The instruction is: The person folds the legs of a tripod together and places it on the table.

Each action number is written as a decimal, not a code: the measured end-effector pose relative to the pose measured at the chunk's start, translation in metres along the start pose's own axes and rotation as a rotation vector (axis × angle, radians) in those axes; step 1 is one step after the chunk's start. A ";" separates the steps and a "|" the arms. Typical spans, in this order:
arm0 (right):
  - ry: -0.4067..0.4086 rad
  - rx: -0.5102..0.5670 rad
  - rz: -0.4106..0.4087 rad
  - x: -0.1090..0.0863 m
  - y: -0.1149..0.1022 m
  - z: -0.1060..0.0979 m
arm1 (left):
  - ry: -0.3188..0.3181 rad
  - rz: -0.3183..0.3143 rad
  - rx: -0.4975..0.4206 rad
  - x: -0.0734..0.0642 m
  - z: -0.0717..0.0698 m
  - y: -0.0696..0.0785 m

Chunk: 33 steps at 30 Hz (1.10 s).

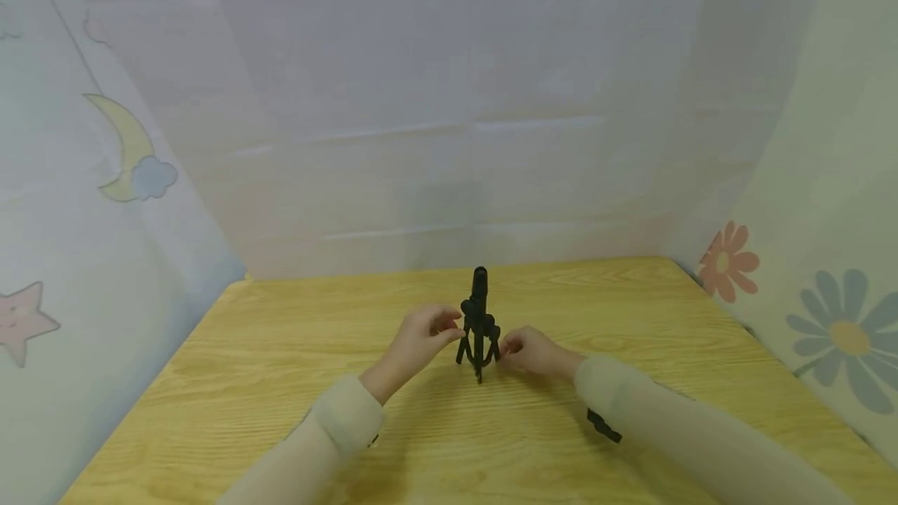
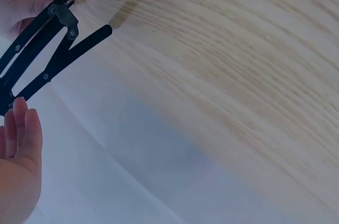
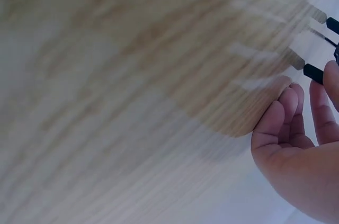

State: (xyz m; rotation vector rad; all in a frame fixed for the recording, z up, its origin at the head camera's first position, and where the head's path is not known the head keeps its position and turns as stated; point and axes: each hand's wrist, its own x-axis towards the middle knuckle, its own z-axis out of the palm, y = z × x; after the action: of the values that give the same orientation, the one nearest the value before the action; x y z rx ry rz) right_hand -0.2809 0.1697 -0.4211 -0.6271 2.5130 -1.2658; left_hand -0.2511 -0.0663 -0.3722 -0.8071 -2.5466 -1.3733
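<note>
A small black tripod (image 1: 480,318) stands upright on the wooden table between both hands, its legs spread. My right hand (image 1: 531,351) pinches the lower end of the leg on its side. In the right wrist view, that leg tip (image 3: 313,73) sits at the thumb and forefinger of the right hand (image 3: 296,144), while the other fingers curl near the tabletop. At the tripod's left side is my left hand (image 1: 423,336), thumb and fingers apart. The left wrist view shows the left hand's (image 2: 21,166) fingers fairly straight, fingertips right by the tripod's (image 2: 38,65) hub.
The light wood table (image 1: 281,349) runs back to a pale cloth wall (image 1: 449,115). Printed cloth walls stand at the left (image 1: 42,178) and right (image 1: 828,201). A dark strap-like piece (image 1: 603,427) shows below the right sleeve (image 1: 666,404).
</note>
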 end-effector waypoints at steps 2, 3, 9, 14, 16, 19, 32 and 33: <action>-0.006 -0.003 0.006 -0.001 0.000 0.000 | -0.017 -0.013 -0.002 -0.002 0.001 0.002; -0.009 0.003 0.012 -0.001 0.000 0.000 | -0.025 -0.023 -0.005 -0.003 0.002 0.003; -0.014 -0.036 0.007 -0.007 -0.007 0.002 | -0.065 -0.062 0.004 -0.008 0.007 0.010; -0.001 -0.102 -0.069 -0.012 -0.015 0.008 | -0.057 -0.051 0.018 -0.009 0.011 0.013; 0.004 -0.102 -0.081 -0.012 -0.017 0.011 | -0.046 -0.048 0.024 -0.009 0.011 0.013; 0.018 -0.108 -0.085 -0.011 -0.019 0.016 | -0.027 -0.054 0.053 -0.008 0.012 0.013; -0.043 -0.042 -0.046 0.002 -0.017 0.023 | 0.022 -0.072 0.093 -0.003 0.012 0.008; -0.061 -0.027 -0.046 0.003 -0.016 0.022 | 0.018 -0.069 0.105 -0.003 0.011 0.007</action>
State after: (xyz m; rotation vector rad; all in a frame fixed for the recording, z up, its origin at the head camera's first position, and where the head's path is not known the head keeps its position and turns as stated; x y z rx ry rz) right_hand -0.2703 0.1446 -0.4212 -0.7223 2.4829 -1.2114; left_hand -0.2435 -0.0554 -0.3743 -0.6921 -2.6296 -1.2471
